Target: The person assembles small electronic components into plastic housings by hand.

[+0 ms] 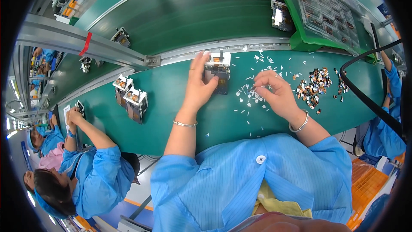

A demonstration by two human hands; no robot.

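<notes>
My left hand (198, 81) holds a white-and-black electronic module (222, 83) on the green table. Its fingers lie along the module's left edge and its thumb rests on the dark face. An orange-brown patch shows in the module's white top end. To the right, my right hand (277, 94) hovers over scattered small white pieces (254, 96). Thumb and forefinger are pinched together, with a small dark bit showing at their tips; what it is I cannot make out. Farther right lies a pile of small black, white and copper-coloured parts (315, 83).
Two similar modules (136, 101) stand left of my left hand. Behind a metal rail runs a green conveyor (206, 13) carrying more modules (281, 16). A green stand with clear compartment trays (326, 13) is at the back right. A black cable (365, 94) arcs nearby. Co-workers (94, 167) sit at both sides.
</notes>
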